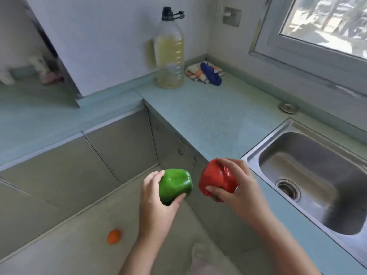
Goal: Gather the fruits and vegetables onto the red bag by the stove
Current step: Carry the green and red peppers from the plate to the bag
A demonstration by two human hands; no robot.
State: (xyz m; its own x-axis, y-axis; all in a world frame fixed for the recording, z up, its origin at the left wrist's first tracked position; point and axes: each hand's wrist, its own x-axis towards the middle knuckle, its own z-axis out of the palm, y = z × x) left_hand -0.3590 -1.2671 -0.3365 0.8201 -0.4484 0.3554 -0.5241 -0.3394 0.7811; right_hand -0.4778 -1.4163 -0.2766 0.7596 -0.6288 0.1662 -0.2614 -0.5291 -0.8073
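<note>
My left hand grips a green bell pepper in the air, out in front of the counter corner. Just to its right, my right hand holds a red bell pepper near the counter's front edge. The two peppers are close together but apart. A small orange fruit lies on the floor below, left of my left forearm. Neither a red bag nor a stove is in view.
A pale blue L-shaped counter runs around the corner above grey cabinet doors. A steel sink is set in it at right. A large bottle of yellowish liquid and a folded cloth stand in the far corner.
</note>
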